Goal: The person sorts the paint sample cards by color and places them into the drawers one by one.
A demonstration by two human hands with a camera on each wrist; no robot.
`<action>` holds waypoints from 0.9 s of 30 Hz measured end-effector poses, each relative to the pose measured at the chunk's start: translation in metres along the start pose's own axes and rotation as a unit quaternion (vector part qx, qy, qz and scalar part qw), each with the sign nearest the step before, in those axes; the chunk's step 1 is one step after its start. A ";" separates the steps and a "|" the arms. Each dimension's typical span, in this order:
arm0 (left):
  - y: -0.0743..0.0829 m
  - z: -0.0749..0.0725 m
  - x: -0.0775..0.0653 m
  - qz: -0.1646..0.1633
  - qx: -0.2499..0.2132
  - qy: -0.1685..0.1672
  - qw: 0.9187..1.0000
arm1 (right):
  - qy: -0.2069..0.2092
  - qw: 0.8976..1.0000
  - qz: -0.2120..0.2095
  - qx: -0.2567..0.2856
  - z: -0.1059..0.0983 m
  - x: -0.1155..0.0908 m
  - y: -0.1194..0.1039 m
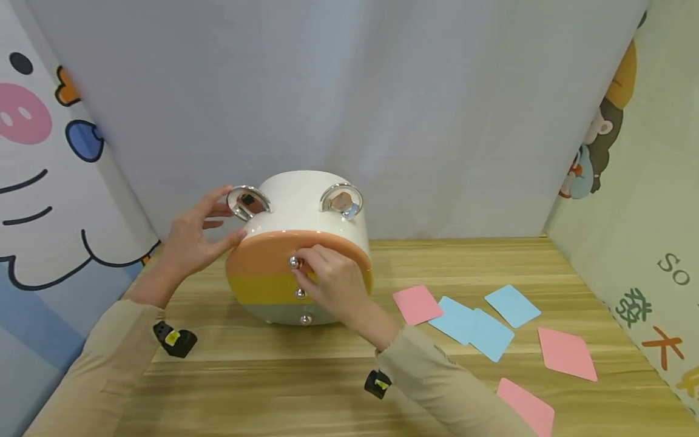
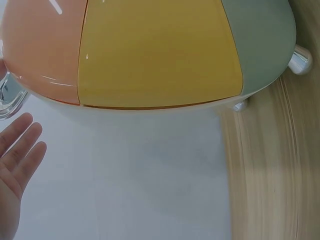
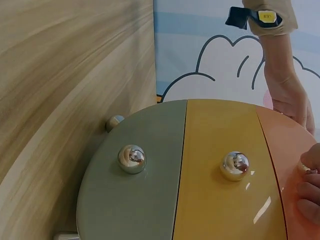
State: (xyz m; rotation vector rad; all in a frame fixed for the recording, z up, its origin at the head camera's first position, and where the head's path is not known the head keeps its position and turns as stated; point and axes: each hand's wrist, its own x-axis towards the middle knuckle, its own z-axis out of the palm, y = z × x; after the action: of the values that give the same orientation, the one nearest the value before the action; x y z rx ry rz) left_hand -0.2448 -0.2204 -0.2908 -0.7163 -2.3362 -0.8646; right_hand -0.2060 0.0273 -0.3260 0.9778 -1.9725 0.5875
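Note:
A small rounded drawer cabinet [image 1: 295,206] stands on the table, white on top, with orange, yellow and grey-green drawer fronts. Two shiny silver ears stick up from it, a left ear [image 1: 256,194] and a right ear [image 1: 354,193]. My right hand [image 1: 335,285] pinches the top silver knob [image 1: 293,262] on the orange drawer [image 3: 280,150]. Below are the middle knob [image 3: 234,166] and the bottom knob [image 3: 132,159]. At the left ear, my left hand [image 1: 191,237] rests its thumb on the cabinet's upper edge, its other fingers extended near the ear. All drawer fronts look flush.
Pink cards [image 1: 417,304] and blue cards [image 1: 513,306] lie scattered on the wooden table [image 1: 262,388] right of the cabinet. A pale curtain [image 1: 437,121] hangs behind. Printed panels stand at the left [image 1: 65,200] and right [image 1: 639,243].

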 end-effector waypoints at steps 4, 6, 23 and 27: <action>0.000 0.001 0.000 -0.001 -0.003 0.002 1.000 | -0.002 1.000 -0.002 -0.001 0.000 0.001 0.001; 0.000 0.001 0.000 -0.001 -0.005 0.003 1.000 | -0.003 1.000 -0.002 0.000 0.000 0.001 0.001; 0.000 0.003 -0.002 0.009 -0.012 0.012 1.000 | -0.011 0.984 0.119 0.130 0.003 -0.034 -0.007; -0.001 0.004 -0.002 0.009 -0.010 0.013 1.000 | -0.023 0.975 0.174 0.139 0.010 -0.047 -0.015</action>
State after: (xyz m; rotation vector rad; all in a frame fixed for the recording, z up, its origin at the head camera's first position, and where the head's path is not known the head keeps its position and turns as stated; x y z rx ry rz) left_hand -0.2447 -0.2187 -0.2949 -0.7284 -2.2988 -0.8853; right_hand -0.1825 0.0312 -0.3705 0.8159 -2.1595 1.0681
